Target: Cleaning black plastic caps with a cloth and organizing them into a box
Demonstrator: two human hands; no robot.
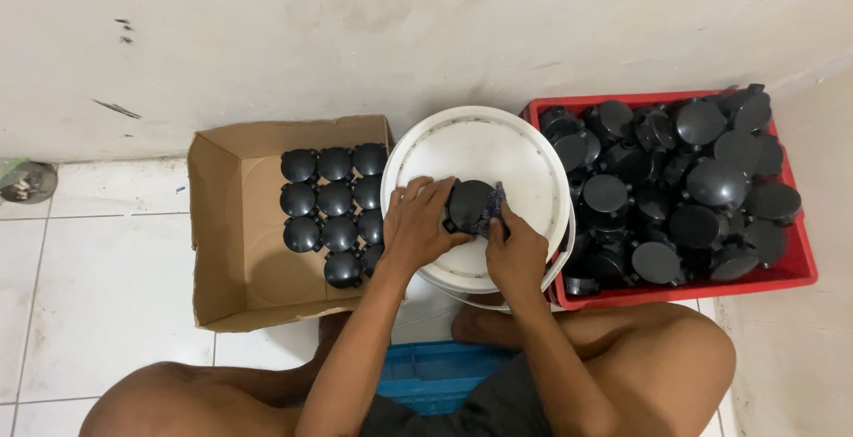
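Black plastic is filling your grip: your left hand [418, 222] is wrapping its fingers around a round black cap [469, 204], and your right hand [515, 246] is pinching a dark cloth [496, 202] against the cap's right edge. You are holding the cap over the white upturned bucket [484, 148] in front of you. To your left, an open brown cardboard box [233, 224] is sitting on the tiled floor [98, 259] with matching caps [336, 206] lined in neat rows. To your right, a red plastic crate [791, 264] is holding a loose heap of black caps [684, 179]. A blue crate [435, 370] is lying between your legs.
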